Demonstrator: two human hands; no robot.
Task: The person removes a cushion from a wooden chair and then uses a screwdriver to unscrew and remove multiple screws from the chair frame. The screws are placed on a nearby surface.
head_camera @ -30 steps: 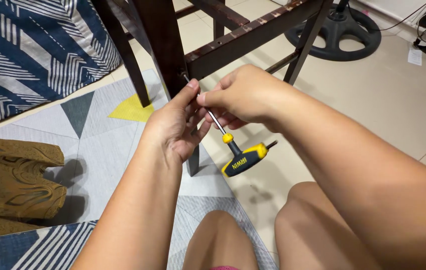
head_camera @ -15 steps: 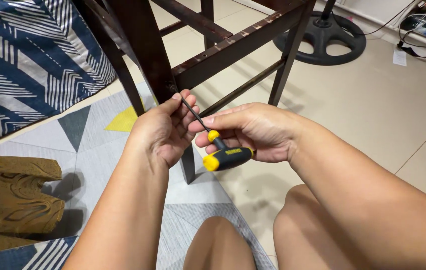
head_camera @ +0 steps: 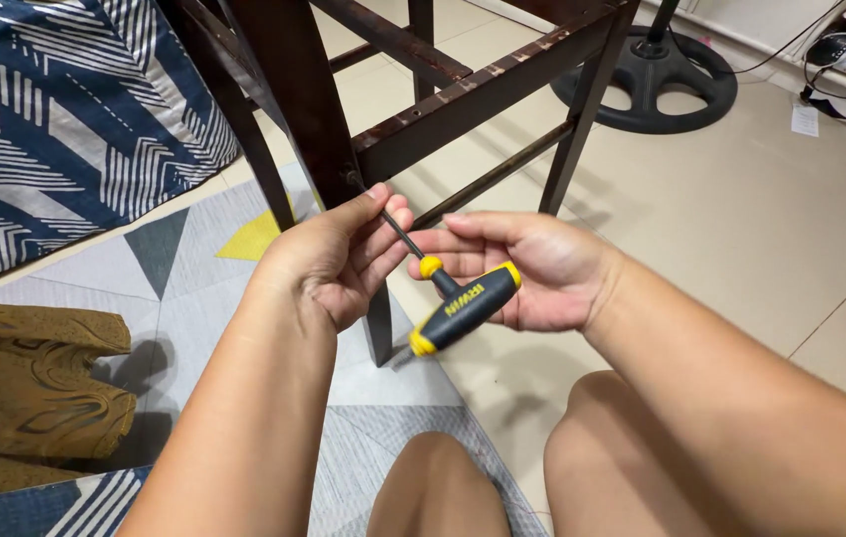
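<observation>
A T-handle hex key (head_camera: 463,304) with a black and yellow grip has its thin shaft running up to the joint of a dark wooden chair frame (head_camera: 294,99). My left hand (head_camera: 338,254) pinches the shaft between thumb and fingers close to the chair leg. My right hand (head_camera: 532,268) cups the handle from behind, fingers spread along it. The tip of the shaft meets the leg where the side rail (head_camera: 483,94) joins it.
A patterned grey, blue and yellow rug (head_camera: 194,288) lies under the chair. A blue striped fabric (head_camera: 65,119) is at the left, a brown wooden piece (head_camera: 25,388) at the lower left. A round black fan base (head_camera: 647,85) and cables stand on the tiled floor behind. My knees are below.
The handle has turned from hanging low to lying in my right palm. My right hand slid from the shaft down to the handle. The left hand stays on the shaft.
</observation>
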